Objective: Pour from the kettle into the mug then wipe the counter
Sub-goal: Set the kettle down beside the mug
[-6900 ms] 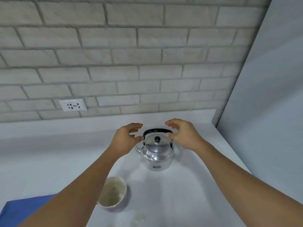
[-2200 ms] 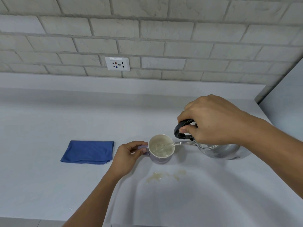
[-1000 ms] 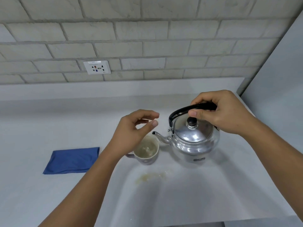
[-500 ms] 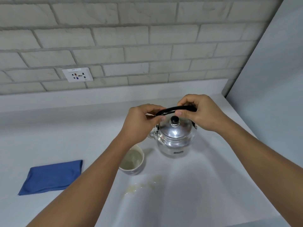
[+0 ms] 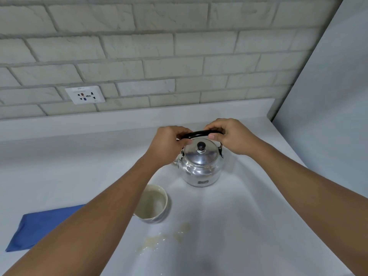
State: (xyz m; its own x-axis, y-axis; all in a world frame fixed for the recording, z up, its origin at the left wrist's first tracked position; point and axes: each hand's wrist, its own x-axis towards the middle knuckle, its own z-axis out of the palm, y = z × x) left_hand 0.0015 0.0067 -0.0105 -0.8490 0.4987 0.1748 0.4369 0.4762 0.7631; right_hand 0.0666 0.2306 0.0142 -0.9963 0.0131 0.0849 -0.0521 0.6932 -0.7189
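White counter [image 5: 59, 176] holds kettle [image 5: 201, 166], mug [image 5: 152, 205], blue cloth [image 5: 37, 228], spill [image 5: 159, 239].

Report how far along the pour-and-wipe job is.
Done: the mug holds liquid, and the kettle stands upright on the counter. In hand: left hand and right hand grip its handle. Left: the spill is unwiped; the blue cloth lies untouched.

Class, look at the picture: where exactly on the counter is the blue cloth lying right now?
In the head view, the blue cloth lies flat at the lower left of the counter, left of the mug, partly hidden behind the left forearm.
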